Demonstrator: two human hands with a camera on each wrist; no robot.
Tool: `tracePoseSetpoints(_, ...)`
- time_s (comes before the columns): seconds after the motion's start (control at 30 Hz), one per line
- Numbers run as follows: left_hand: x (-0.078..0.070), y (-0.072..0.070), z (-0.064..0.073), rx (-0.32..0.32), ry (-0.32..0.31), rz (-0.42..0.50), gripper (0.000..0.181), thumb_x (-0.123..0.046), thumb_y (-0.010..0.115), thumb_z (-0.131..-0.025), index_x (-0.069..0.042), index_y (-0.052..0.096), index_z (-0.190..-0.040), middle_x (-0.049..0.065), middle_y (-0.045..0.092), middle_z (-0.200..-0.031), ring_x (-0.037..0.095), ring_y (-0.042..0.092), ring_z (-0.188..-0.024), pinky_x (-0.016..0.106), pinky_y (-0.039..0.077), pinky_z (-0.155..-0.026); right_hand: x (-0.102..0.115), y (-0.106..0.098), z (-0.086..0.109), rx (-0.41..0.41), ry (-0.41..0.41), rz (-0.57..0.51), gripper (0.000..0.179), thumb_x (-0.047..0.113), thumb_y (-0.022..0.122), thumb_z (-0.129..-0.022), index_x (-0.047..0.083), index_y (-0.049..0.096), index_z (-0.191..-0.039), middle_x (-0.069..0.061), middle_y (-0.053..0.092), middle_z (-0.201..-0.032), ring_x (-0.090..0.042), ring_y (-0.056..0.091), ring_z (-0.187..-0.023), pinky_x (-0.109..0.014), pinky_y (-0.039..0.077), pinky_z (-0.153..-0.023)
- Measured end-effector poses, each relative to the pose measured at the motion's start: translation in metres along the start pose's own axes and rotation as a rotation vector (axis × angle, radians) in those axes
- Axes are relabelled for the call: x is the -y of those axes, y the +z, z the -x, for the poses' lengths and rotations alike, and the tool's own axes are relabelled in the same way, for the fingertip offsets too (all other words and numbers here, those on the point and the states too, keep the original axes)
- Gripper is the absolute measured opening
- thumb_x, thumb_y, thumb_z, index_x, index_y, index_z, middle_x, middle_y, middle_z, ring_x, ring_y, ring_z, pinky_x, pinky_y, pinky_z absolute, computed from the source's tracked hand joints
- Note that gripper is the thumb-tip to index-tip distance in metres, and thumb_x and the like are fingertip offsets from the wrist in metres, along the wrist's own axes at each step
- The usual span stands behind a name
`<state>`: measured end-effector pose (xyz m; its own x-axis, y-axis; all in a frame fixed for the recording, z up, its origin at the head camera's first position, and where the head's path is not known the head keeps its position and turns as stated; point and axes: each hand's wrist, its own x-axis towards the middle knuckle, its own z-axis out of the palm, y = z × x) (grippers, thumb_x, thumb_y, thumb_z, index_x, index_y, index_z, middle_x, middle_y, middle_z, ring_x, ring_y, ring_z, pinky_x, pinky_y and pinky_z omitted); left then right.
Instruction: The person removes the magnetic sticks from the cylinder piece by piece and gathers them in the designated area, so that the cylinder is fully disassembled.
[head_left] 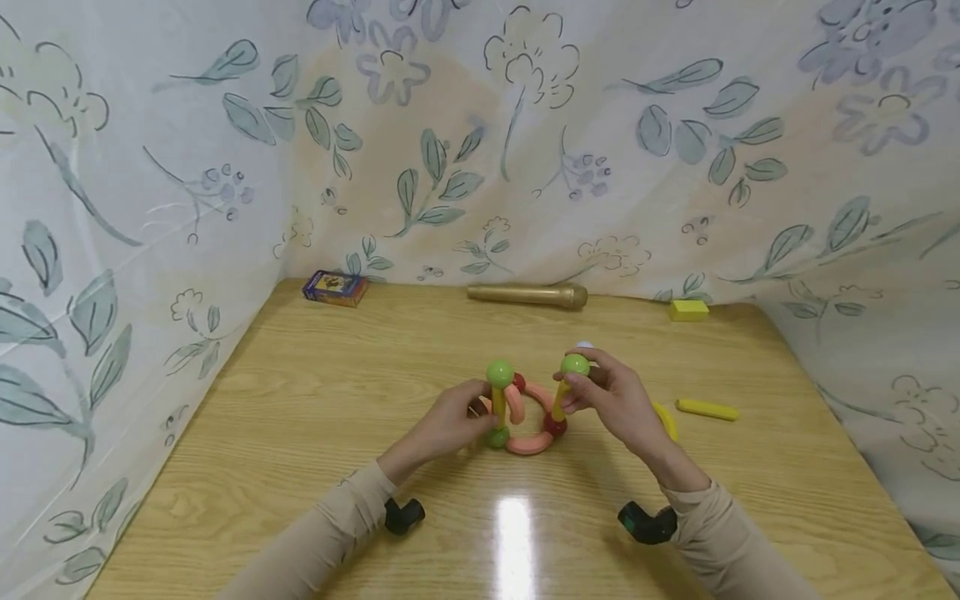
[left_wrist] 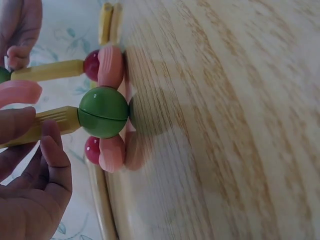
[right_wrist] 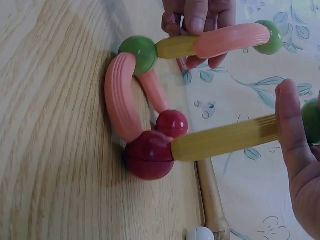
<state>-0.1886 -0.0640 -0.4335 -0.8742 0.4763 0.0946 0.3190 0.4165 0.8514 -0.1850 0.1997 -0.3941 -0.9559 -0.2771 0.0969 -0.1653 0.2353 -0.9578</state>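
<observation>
Head view puts the rod-and-ball frame on the desk, just right of and below centre; the left hand pinches the left yellow rod between its fingers, while the right hand has its fingers curled on the right green ball, atop the right yellow rod; judged from these pictures, the build is partway: a pink base ring is closed and two rods rise from it; a pink arc reaches from the left green ball, its other end apparently free; the rear red ball carries no visible upright, and nothing spans the two tops; a yellow stick, a yellow curve and a white ball lie unjoined, though whether they belong cannot be told; the ring lies flat; the left rod's long axis is nearly vertical, green ball upward; the right rod tilts, its top towards the right of the frame.
</observation>
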Motion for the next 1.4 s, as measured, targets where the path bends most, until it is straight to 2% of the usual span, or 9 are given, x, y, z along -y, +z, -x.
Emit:
tracePoseSetpoints(0.23,0.001,0.0,0.001,-0.006,0.039,-0.006,0.019,-0.009,0.067,-0.091,-0.007,0.066,-0.109,0.009,0.066,-0.102,0.011,0.061,-0.082,0.021,0.051,-0.073,-0.006,-0.014,-0.006,-0.06,0.019,0.029,0.048,0.028,0.058,-0.099,0.007,0.048,-0.14,-0.013,0.057,-0.12,-0.016,0.069,-0.069,-0.033,0.056,-0.054)
tracePoseSetpoints(0.37,0.002,0.0,0.002,-0.003,0.041,0.019,0.017,-0.008,0.066,-0.091,-0.006,0.065,-0.109,0.009,0.066,-0.102,0.013,0.062,-0.083,0.021,0.052,-0.072,-0.023,-0.035,-0.021,-0.175,0.07,0.299,0.05,0.034,0.057,-0.099,0.005,0.052,-0.139,-0.018,0.058,-0.116,-0.019,0.064,-0.072,-0.028,0.052,-0.059)
tracePoseSetpoints(0.53,0.005,0.0,0.002,0.022,0.04,0.037,0.016,-0.008,0.066,-0.092,-0.005,0.065,-0.107,0.011,0.068,-0.105,0.016,0.065,-0.086,0.021,0.053,-0.073,-0.049,-0.055,-0.04,-0.231,0.124,0.703,0.046,0.016,0.061,-0.091,-0.009,0.055,-0.129,-0.031,0.062,-0.115,-0.037,0.063,-0.092,-0.044,0.052,-0.075)
tracePoseSetpoints(0.63,0.004,0.0,0.003,0.029,0.042,0.045,0.016,-0.008,0.066,-0.092,-0.004,0.065,-0.107,0.012,0.068,-0.104,0.018,0.066,-0.085,0.02,0.053,-0.072,-0.06,-0.059,-0.048,-0.207,0.156,0.792,0.047,0.01,0.06,-0.088,-0.012,0.053,-0.129,-0.035,0.061,-0.116,-0.045,0.061,-0.101,-0.055,0.049,-0.083)
tracePoseSetpoints(0.8,0.001,-0.002,0.004,0.022,0.044,0.044,0.015,-0.008,0.066,-0.092,-0.005,0.065,-0.107,0.013,0.069,-0.104,0.017,0.066,-0.083,0.02,0.052,-0.07,-0.072,-0.059,-0.058,-0.202,0.164,0.851,0.048,0.012,0.063,-0.088,-0.011,0.052,-0.129,-0.034,0.062,-0.115,-0.047,0.061,-0.103,-0.058,0.049,-0.085)
tracePoseSetpoints(1.0,0.001,-0.002,0.005,0.027,0.037,0.045,0.015,-0.009,0.066,-0.092,-0.005,0.065,-0.106,0.013,0.069,-0.105,0.016,0.066,-0.083,0.021,0.053,-0.07,-0.072,-0.058,-0.052,-0.23,0.174,0.852,0.053,0.013,0.065,-0.087,-0.008,0.048,-0.133,-0.037,0.055,-0.123,-0.051,0.055,-0.109,-0.061,0.046,-0.087)
tracePoseSetpoints(1.13,0.002,0.0,0.003,0.025,0.04,0.039,0.014,-0.009,0.067,-0.091,-0.005,0.064,-0.105,0.011,0.069,-0.104,0.016,0.067,-0.085,0.022,0.053,-0.073,-0.062,-0.052,-0.034,-0.256,0.105,0.767,0.045,0.012,0.059,-0.091,-0.003,0.052,-0.133,-0.032,0.057,-0.123,-0.043,0.061,-0.096,-0.05,0.051,-0.074)
tracePoseSetpoints(1.23,0.001,-0.002,0.002,0.024,0.027,0.031,0.014,-0.009,0.066,-0.091,-0.006,0.064,-0.105,0.01,0.069,-0.104,0.015,0.066,-0.085,0.022,0.053,-0.075,-0.049,-0.038,-0.016,-0.153,0.047,0.554,0.039,0.006,0.056,-0.093,0.003,0.056,-0.132,-0.023,0.061,-0.123,-0.03,0.066,-0.083,-0.032,0.048,-0.059)
tracePoseSetpoints(1.4,0.003,-0.003,0.001,0.024,0.007,0.026,0.015,-0.011,0.067,-0.092,-0.007,0.065,-0.106,0.01,0.069,-0.104,0.014,0.066,-0.085,0.023,0.053,-0.075,-0.046,-0.006,0.003,0.09,0.05,0.264,0.047,0.007,0.061,-0.093,0.007,0.05,-0.138,-0.02,0.057,-0.129,-0.024,0.068,-0.082,-0.024,0.05,-0.063)
